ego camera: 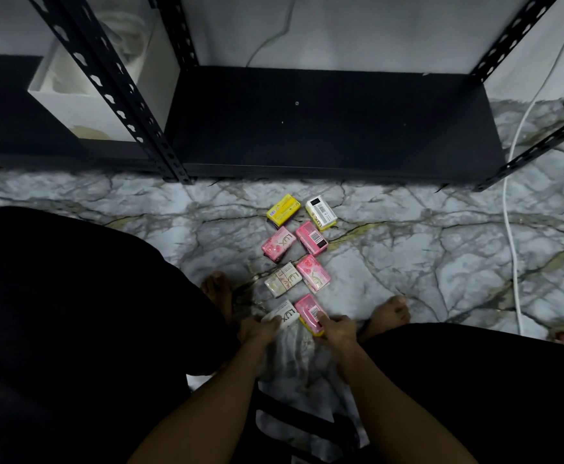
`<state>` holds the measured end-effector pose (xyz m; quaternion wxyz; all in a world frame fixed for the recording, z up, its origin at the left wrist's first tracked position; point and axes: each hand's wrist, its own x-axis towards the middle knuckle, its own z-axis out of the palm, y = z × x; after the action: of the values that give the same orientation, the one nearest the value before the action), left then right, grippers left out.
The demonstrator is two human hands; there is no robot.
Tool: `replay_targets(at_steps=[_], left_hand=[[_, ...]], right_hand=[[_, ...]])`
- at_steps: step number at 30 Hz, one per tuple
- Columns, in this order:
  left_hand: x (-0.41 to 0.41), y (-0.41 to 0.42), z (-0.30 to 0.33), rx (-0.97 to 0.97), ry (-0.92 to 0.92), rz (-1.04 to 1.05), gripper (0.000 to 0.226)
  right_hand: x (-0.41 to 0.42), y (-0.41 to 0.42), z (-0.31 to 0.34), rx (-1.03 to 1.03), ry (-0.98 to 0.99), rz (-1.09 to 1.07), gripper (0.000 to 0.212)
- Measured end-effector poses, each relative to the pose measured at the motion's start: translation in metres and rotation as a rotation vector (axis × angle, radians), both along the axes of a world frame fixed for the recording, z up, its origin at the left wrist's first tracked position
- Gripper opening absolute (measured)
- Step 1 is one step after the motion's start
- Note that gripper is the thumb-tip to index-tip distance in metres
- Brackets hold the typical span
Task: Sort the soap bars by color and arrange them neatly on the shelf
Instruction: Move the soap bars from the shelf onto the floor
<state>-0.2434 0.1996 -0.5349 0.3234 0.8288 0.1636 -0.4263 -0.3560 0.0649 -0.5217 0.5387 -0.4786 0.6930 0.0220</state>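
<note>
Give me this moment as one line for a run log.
left hand: on white soap bar | right hand: on pink soap bar | other bars: on floor | shelf: no soap

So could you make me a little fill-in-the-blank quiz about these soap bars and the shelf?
1. The soap bars lie on the marble ____.
2. The left hand touches a ____ soap bar.
3. The right hand holds a ____ soap bar.
4. The yellow soap bar is the one lying nearest the black ____.

Missing words: floor; white; pink; shelf
</note>
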Motion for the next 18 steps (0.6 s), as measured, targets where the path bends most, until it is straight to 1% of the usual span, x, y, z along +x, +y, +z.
replay_targets(at_steps=[1,4,5,9,12,15,17,18], left_hand=[[0.000,-0.001,-0.005,-0.014,0.005,0.024,0.046],[0.002,-0.008,0.005,-0.052,-0.003,0.055,0.051],[0.002,-0.011,0.011,-0.059,-0.017,0.059,0.051],[0.004,-0.014,0.020,-0.075,-0.011,0.067,0.051],[0.008,-0.017,0.028,-0.028,-0.027,-0.018,0.057],[0.018,-0.027,0.049,0.028,-0.128,-0.154,0.051],[0.027,-0.036,0.066,-0.016,-0.225,-0.192,0.045],[0.032,-0.042,0.075,-0.051,-0.269,-0.194,0.046]], right_hand=[[0.001,-0.001,-0.001,-0.002,0.005,-0.010,0.040],[0.006,-0.006,0.000,-0.013,-0.031,-0.064,0.028],[0.007,-0.008,0.000,-0.018,-0.026,-0.068,0.027],[0.009,-0.012,-0.004,-0.022,-0.030,-0.063,0.035],[0.008,-0.017,0.001,-0.006,-0.008,-0.044,0.041],[0.014,-0.026,0.019,-0.085,0.012,-0.035,0.049],[0.024,-0.035,0.039,-0.165,-0.004,-0.024,0.050],[0.029,-0.041,0.052,-0.201,-0.024,-0.030,0.047]])
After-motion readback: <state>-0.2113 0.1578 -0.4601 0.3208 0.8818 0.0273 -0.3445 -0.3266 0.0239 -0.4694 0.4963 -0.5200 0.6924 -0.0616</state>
